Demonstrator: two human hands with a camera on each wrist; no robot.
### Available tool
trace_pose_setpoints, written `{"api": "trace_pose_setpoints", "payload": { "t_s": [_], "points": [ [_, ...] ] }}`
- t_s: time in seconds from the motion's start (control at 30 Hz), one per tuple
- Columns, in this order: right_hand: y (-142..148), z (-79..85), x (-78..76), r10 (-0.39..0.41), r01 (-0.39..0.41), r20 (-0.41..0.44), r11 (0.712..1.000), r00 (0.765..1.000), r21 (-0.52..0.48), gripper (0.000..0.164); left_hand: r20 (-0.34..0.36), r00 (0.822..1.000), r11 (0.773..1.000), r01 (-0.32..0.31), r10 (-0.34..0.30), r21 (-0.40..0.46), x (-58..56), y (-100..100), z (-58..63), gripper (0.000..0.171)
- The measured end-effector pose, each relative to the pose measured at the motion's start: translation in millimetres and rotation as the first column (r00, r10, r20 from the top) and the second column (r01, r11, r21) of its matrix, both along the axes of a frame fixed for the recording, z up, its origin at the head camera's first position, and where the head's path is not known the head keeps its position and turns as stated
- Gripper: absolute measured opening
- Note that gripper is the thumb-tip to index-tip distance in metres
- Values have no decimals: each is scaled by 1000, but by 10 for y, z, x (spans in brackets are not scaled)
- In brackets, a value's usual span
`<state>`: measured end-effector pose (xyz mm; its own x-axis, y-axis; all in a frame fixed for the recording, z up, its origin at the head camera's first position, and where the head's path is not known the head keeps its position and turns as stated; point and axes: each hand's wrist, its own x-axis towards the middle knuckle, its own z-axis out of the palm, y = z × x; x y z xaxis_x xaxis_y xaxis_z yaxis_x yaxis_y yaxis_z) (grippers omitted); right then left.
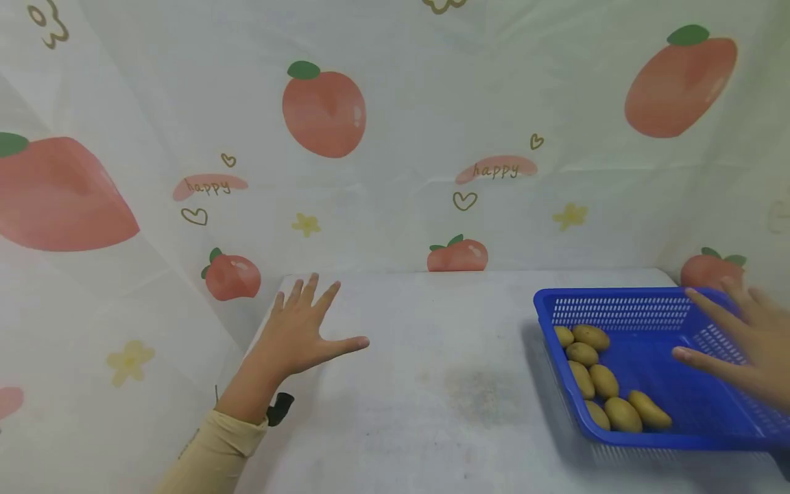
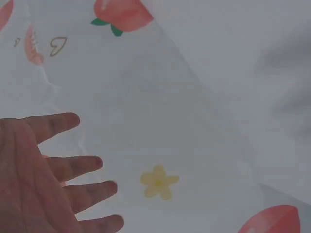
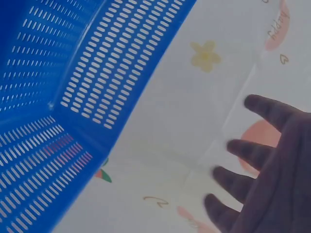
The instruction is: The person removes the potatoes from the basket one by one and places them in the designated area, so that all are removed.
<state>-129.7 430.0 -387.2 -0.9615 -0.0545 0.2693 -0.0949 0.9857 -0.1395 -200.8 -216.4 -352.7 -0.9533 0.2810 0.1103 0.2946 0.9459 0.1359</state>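
Note:
My left hand (image 1: 297,339) hovers over the left side of the white table with fingers spread and nothing held. In the left wrist view its palm and straight fingers (image 2: 80,167) show at the lower left. Over the right part of a blue plastic basket (image 1: 642,439) is my right hand (image 1: 749,346), slightly blurred, fingers spread and holding nothing. Several potatoes (image 1: 623,415) lie in the basket along its left side and front left corner. The right wrist view shows the slotted basket wall (image 3: 109,63) beside the right hand (image 3: 277,174), apart from it.
A white cloth printed with fruit and flowers (image 1: 395,206) hangs behind and to the left of the table (image 1: 395,439). Faint brownish stains (image 1: 481,394) mark the table's middle. A small black object (image 1: 280,409) shows beside the left wrist.

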Motion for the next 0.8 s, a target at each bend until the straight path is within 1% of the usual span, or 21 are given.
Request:
{"api": "trace_pose_setpoints", "payload": {
  "t_s": [0.1, 0.17, 0.23, 0.3, 0.37, 0.53, 0.63, 0.73, 0.8],
  "points": [
    [20, -3, -3, 14, -14, 13, 999, 1000, -36, 94, 12, 999, 999, 36, -36, -26, 15, 31, 24, 98],
    [36, -11, -5, 24, -22, 27, 998, 999, -51, 82, 42, 998, 998, 57, -55, -40, 22, 49, 27, 85],
    [55, -27, -8, 28, -26, 38, 998, 999, -52, 74, 75, 995, 997, 66, -63, -41, 27, 64, 19, 76],
    [75, -41, -6, 22, -20, 50, 999, 998, -45, 73, 95, 993, 997, 67, -64, -30, 33, 78, 6, 73],
    [88, -58, -6, 23, -22, 40, 999, 999, -42, 71, 97, 993, 997, 71, -68, -18, 31, 88, -19, 71],
    [111, -97, -2, 24, -24, 4, 999, 1000, -45, 66, 78, 992, 995, 93, -96, 42, 22, 146, -79, 67],
    [122, -127, 7, 16, -16, -10, 998, 1000, -69, 66, 64, 991, 990, 110, -115, 84, 13, 217, -121, 65],
    [137, -164, 21, -15, 13, -14, 995, 1000, -102, 69, 51, 989, 984, 133, -140, 115, -3, 313, -149, 63],
    [153, -180, 32, -48, 48, -4, 992, 999, -117, 73, 49, 986, 980, 150, -157, 129, -20, 389, -164, 62]
  ]
}}
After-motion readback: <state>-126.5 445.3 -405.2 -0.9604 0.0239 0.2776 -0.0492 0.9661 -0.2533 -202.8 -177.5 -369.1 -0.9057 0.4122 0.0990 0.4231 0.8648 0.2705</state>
